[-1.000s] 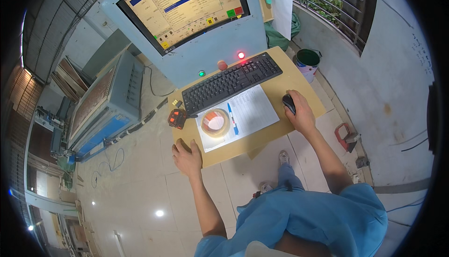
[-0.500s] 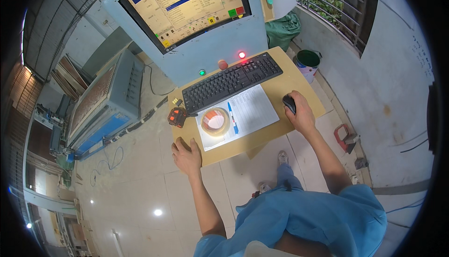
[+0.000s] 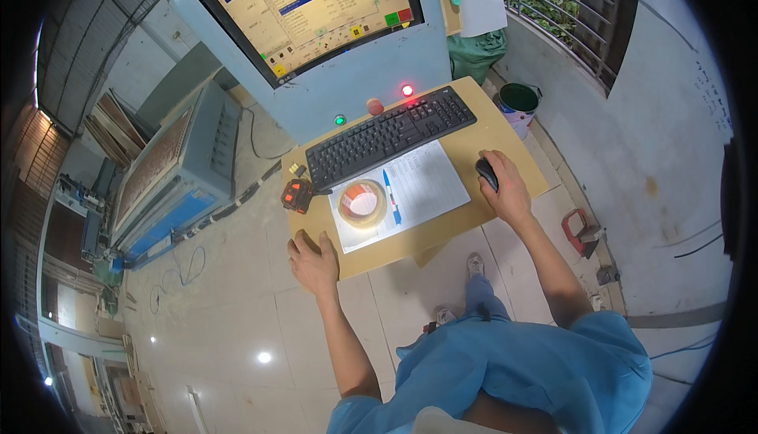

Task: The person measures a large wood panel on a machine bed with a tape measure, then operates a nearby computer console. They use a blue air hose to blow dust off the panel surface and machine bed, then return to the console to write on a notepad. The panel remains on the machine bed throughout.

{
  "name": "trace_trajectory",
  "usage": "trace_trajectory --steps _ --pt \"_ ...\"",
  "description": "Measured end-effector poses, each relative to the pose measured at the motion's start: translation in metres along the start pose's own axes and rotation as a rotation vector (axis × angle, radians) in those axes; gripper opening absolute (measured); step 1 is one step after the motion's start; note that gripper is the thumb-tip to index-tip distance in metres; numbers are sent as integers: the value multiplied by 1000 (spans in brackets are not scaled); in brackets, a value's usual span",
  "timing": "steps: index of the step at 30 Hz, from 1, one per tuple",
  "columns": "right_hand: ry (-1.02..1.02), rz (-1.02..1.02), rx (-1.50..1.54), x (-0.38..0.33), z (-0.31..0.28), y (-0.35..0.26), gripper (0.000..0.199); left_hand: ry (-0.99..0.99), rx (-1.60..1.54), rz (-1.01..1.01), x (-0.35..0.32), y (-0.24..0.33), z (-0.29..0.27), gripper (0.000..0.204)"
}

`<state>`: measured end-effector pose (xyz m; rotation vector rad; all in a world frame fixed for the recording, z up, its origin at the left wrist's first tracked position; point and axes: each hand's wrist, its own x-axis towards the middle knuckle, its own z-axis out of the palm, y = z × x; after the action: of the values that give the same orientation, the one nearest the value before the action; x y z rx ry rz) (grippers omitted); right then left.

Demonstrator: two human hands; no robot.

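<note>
A: Your right hand sits on the black mouse, palm cupped over it, fingers draped fwd. Mouse is on the right part of the wooden shelf, just beside the printed sheet.

B: And the left?

A: Your left hand is at the shelf's front-left corner, fingers curled over the edge, thumb side on top. Holding nothing else. Can't tell how hard you grip.

B: What's btwn the hands?

A: The sheet lies flat in front of the black keyboard. On it: a tape roll lying flat at the left end, and a blue pen just right of the roll, touching or nearly, can't tell which.

B: Left of the keyboard?

A: A small black-and-orange device, near the shelf's left edge, above your left hand, apart from it.

B: Console?

A: Blue cabinet w/ a lit screen behind the keyboard. Below the screen: a green button, a red knob, a red lamp glowing. Green bucket on the floor to the right, well apart from the mouse.
</note>
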<state>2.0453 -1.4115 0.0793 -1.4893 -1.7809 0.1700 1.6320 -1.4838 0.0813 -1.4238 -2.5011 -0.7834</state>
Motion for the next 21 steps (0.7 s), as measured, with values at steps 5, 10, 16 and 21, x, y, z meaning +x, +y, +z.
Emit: trace_trajectory --steps 5,10,16,21 --pt "1 0 -28 -1 1 1 57 1 3 -7 0 1 0 62" --pt "-4 -24 -47 -1 1 2 49 -7 -11 -21 1 1 1 61" --pt "-6 -8 -37 -1 2 4 47 -12 -1 -25 1 2 0 61" --pt "-5 1 -25 -1 -1 0 50 -15 -2 -28 1 2 -1 62"
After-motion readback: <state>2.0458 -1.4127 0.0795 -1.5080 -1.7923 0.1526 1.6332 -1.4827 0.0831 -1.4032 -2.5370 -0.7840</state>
